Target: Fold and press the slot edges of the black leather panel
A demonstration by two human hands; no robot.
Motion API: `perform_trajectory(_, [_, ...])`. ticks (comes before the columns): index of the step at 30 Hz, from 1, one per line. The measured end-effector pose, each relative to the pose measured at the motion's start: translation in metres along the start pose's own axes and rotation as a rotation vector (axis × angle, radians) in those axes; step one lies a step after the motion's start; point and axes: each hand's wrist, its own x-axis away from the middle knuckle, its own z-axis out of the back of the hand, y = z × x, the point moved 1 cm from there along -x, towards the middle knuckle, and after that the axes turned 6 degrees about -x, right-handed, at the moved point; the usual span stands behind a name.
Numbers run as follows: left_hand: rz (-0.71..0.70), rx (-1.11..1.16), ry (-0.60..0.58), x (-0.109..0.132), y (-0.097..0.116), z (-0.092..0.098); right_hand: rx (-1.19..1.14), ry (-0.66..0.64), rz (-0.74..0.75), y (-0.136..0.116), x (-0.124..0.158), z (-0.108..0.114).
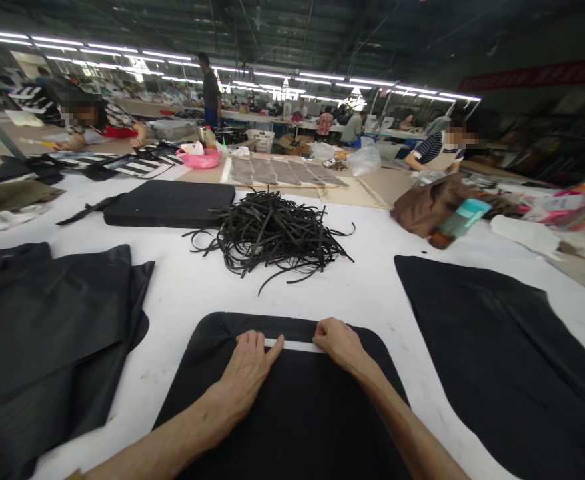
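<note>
A black sheet panel [292,407] with rounded top corners lies in front of me on the white tabletop. A narrow white strip [297,345] runs across it near its far edge, between my two hands. My left hand [252,363] rests on the panel at the strip's left end, thumb stretched along the strip and apart from the fingers. At the other end, my right hand [338,340] has its fingers curled in a pinch at the strip. The fingertips of my right hand are partly hidden.
Beyond the panel lies a tangled heap of black strips [277,230], beside a stack of black panels [170,203]. Black sheets lie to the left [47,320] and right [502,347]. A teal-lidded bottle [457,223] leans on brown cloth [417,207]. Other people work at farther tables.
</note>
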Motion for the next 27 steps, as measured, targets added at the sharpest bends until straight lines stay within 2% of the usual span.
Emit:
perform_trajectory(4, [0.052, -0.136, 0.036, -0.002, 0.017, -0.004, 0.005, 0.01, 0.008, -0.002, 0.001, 0.001])
perform_trajectory(7, [0.059, -0.146, 0.066, -0.007, 0.022, 0.005, 0.009, 0.017, 0.01, -0.003, 0.002, 0.001])
perform_trajectory(11, [-0.074, -0.004, 0.083, -0.025, 0.024, 0.023, 0.007, 0.021, 0.014, -0.002, 0.002, 0.002])
perform_trajectory(15, [-0.174, 0.128, 0.056, -0.036, 0.027, 0.029, 0.002, 0.025, 0.014, -0.002, 0.003, 0.002])
perform_trajectory(20, [-0.112, 0.158, 0.128, -0.037, 0.04, 0.023, -0.017, 0.032, 0.005, 0.002, 0.0, 0.0])
perform_trajectory(24, [-0.021, 0.15, 0.079, -0.038, 0.05, 0.024, -0.035, 0.018, 0.012, 0.006, -0.002, -0.003])
perform_trajectory(27, [-0.061, 0.182, 0.081, -0.036, 0.043, 0.027, -0.039, -0.004, 0.035, 0.006, -0.002, -0.003])
